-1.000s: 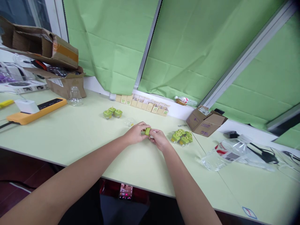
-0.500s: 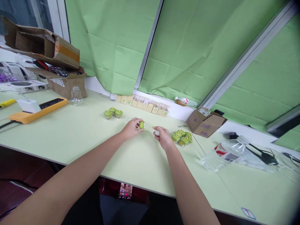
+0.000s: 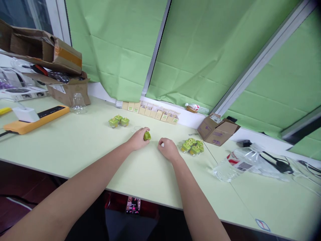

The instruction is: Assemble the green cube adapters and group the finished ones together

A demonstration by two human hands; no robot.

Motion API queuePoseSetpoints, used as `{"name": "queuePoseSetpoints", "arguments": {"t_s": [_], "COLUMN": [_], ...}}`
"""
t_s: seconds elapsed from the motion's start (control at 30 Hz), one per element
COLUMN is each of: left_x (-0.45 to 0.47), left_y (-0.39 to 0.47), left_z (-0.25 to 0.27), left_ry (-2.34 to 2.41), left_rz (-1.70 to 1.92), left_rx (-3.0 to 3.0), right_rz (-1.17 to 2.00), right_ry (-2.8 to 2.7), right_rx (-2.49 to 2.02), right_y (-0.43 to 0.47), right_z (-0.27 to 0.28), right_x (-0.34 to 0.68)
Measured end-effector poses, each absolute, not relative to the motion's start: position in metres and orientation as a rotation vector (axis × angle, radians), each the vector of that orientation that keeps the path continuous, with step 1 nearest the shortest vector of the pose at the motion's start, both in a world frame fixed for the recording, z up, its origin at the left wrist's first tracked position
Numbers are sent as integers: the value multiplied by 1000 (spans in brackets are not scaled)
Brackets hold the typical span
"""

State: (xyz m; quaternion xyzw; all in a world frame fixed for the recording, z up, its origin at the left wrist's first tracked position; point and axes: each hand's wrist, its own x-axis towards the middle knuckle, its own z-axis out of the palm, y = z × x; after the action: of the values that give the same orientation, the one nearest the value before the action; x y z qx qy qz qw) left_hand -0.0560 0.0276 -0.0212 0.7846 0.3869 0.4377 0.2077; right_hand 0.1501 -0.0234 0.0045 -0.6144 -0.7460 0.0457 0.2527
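A green square cap (image 3: pixel 147 136) is held in the fingers of my left hand (image 3: pixel 137 139), its hollow side partly turned toward me. Close by on the right, my right hand (image 3: pixel 169 149) is curled round a small white piece (image 3: pixel 163 145); most of it is hidden by the fingers. Behind the left hand is the faint outline of a clear cup (image 3: pixel 137 128). Three small clear containers with green lids (image 3: pixel 118 121) stand to the left. Just right of my right hand is a cluster of several more green-lidded containers (image 3: pixel 192 146), with pale loops on top.
Small tan cartons (image 3: pixel 155 112) line the wall. On the right are a cardboard box (image 3: pixel 217 130) and a large clear bottle (image 3: pixel 234 164). A yellow power strip (image 3: pixel 37 119), a clear jar (image 3: pixel 79 103) and stacked boxes (image 3: pixel 67 92) occupy the left. The table's front edge runs below my forearms.
My left hand has tipped the green cap, so its hollow side shows more. The right hand has lowered and curled in; the small yellowish tip at its fingers is now out of sight.
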Motion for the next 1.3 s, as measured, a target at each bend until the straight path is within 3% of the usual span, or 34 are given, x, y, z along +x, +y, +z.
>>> {"name": "queuePoseSetpoints", "arguments": {"t_s": [0.63,0.97,1.1,1.3], "left_x": [-56,-58,-58,-59], "left_y": [25,17,16,16], "left_z": [-24,-13,-13,-15], "left_ry": [1123,1072,1050,1032], "left_rz": [944,972,962,927], "left_rx": [2304,2356,2379,2368], "right_rz": [252,1107,958,383], "right_ry": [-1918,-1043,-964,-1391], "right_rx": [-1635,-1418,-1521,-1934], "right_y": [-22,-17,-12,-15], "right_z": [8,18,12,12], "right_x": [148,149,155,159]}}
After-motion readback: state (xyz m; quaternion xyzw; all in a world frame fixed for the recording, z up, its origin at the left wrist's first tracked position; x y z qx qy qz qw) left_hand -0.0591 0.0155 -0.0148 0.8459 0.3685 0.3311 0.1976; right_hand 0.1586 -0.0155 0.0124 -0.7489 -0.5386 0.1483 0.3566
